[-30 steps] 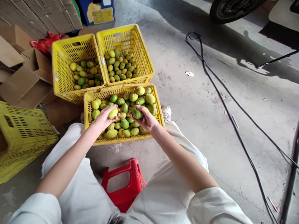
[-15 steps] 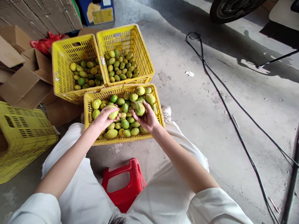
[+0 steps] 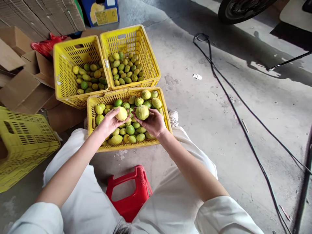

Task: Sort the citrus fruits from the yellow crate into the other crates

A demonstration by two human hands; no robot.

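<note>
A pale yellow lemon (image 3: 122, 114) rests in my left hand (image 3: 109, 123), cupped by the fingers and thumb. My right hand (image 3: 155, 123) holds a greenish-yellow lemon (image 3: 142, 112) on its upturned fingers, with the thumb behind it. Both hands are above the near yellow crate (image 3: 129, 148), close together. Inside that crate lie several green and yellow lemons (image 3: 116, 139), partly hidden by my hands.
Behind stand a left yellow crate (image 3: 65, 65) and a right yellow crate (image 3: 151, 57), both holding smaller-looking fruit. Cardboard boxes (image 3: 21, 87) and another yellow crate (image 3: 26, 143) are at left. A red stool (image 3: 131, 198) sits between my legs. Black cables (image 3: 234, 100) cross the floor.
Both lemons have been turned in my hands and now show more of their surface. My right fingers have opened out beneath its lemon; my left hand has shifted slightly right.
</note>
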